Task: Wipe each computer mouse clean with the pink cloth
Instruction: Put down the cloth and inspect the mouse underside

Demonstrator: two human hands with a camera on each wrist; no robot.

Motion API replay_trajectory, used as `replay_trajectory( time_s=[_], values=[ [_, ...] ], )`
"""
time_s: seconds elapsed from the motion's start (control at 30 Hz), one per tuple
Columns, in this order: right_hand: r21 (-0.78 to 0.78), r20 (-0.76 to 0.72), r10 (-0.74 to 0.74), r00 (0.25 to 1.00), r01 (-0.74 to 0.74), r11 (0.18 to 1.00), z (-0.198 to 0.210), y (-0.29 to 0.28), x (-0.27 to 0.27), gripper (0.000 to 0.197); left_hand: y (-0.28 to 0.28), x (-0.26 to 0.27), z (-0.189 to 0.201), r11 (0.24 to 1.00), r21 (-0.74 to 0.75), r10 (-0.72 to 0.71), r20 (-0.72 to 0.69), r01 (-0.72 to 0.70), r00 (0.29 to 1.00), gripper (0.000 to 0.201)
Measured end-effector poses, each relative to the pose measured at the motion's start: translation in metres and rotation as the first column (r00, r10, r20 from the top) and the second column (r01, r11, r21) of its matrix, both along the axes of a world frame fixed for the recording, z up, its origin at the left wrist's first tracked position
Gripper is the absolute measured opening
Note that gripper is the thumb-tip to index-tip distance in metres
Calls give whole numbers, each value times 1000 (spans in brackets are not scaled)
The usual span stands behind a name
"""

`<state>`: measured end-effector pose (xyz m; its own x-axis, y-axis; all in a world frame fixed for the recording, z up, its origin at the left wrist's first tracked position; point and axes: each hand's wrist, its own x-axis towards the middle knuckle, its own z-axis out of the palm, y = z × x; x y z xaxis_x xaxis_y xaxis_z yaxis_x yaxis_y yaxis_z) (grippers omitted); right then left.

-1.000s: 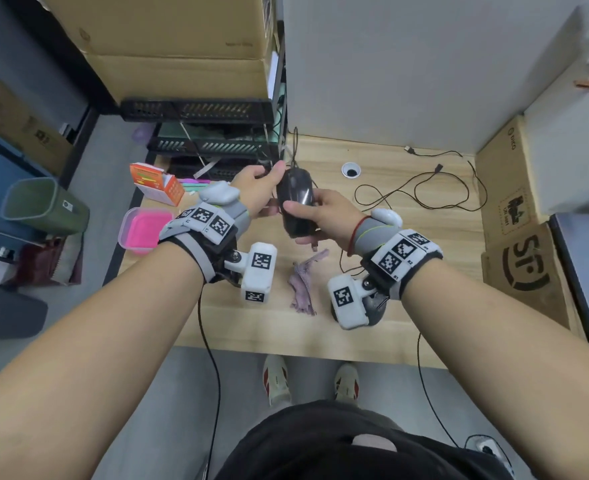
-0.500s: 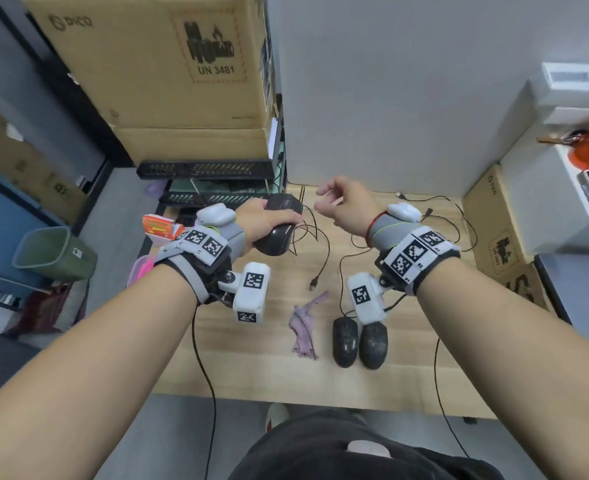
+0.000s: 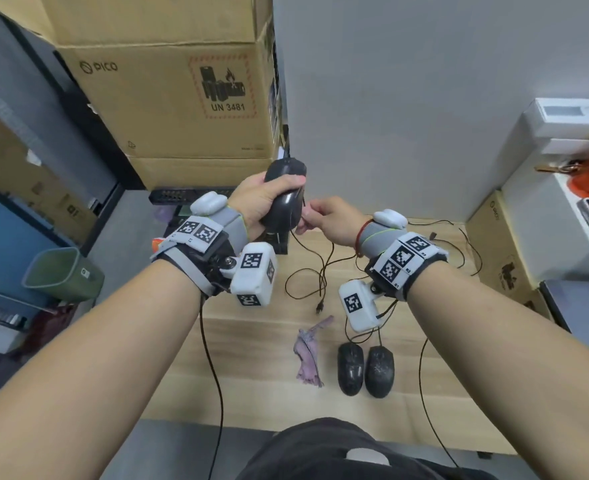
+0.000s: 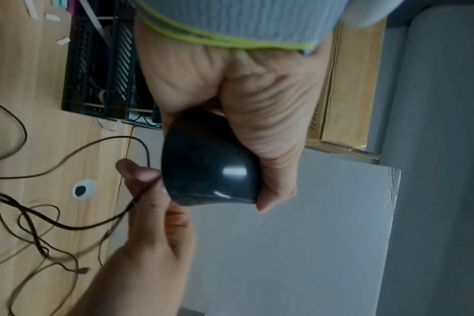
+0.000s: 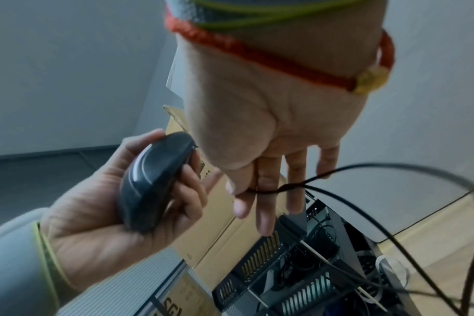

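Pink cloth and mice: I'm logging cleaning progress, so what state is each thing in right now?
pink cloth: crumpled on the desk, untouched
held mouse: lifted, gripped by left hand
cable: pinched by right hand
two mice: side by side on the desk

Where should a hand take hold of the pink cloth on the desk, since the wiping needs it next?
The pink cloth lies bunched in a narrow strip left of the two mice on the desk. Probably best pinched from above across its fuller near end, coming from the left side, away from the mice; its thin far tail gives little to hold.
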<state>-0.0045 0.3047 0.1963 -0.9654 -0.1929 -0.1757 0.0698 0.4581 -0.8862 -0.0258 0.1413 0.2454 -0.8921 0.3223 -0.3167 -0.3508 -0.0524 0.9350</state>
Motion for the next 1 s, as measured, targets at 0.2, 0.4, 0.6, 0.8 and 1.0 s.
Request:
replay_trajectory(
  time_s=[0.2,0.4,0.6,0.8,1.0],
  values=[
    [465,228,-21,973,-90,881,-20,23,2,32,-8,-20,30,978,133,162,-24,-158,986,35],
    [451,151,-248,957,157,879,-23,36,0,52,-9,-29,29,992,38,125,-55,-123,991,35],
    [-120,-2,-5,1000,5,993,22,-5,-4,39,6,-25,13,997,33,71,-57,-69,996,33],
    [-253,119,-109,987,137,958,33,-11,-5,40,2,-31,7,994,39,99,-11,-99,995,30],
    [-172,10,-134,991,134,976,27,-12,-9,29,6,-28,2,1000,27,8,2,-8,1000,16]
  ],
)
